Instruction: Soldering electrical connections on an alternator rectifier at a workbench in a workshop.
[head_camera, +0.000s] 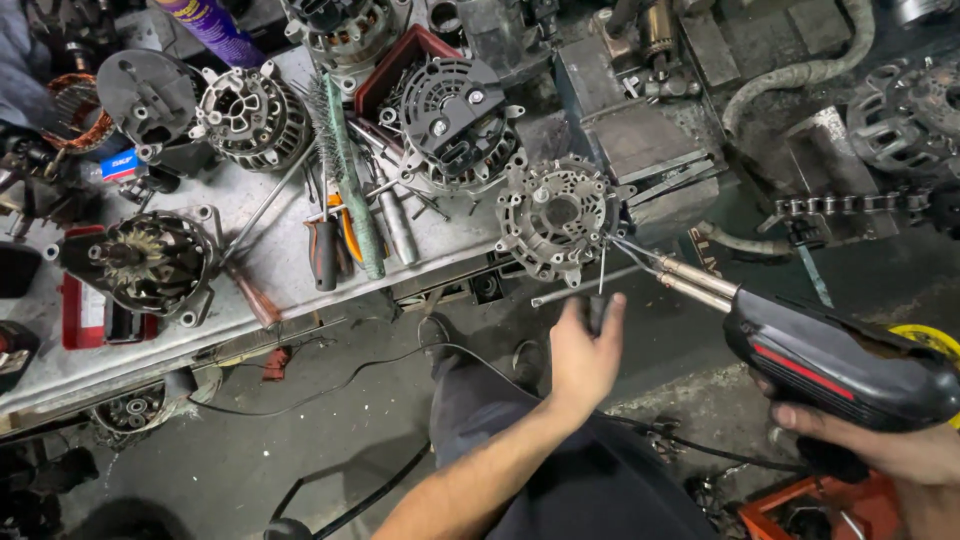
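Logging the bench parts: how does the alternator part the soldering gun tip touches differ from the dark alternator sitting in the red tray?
The alternator part at the bench edge is a flat, open, pale silver casting overhanging the table edge. The dark alternator is bulkier, black-capped, and rests in the red tray. The first has the soldering gun tip at its rim; the second is untouched. Both are round, finned and grimy.
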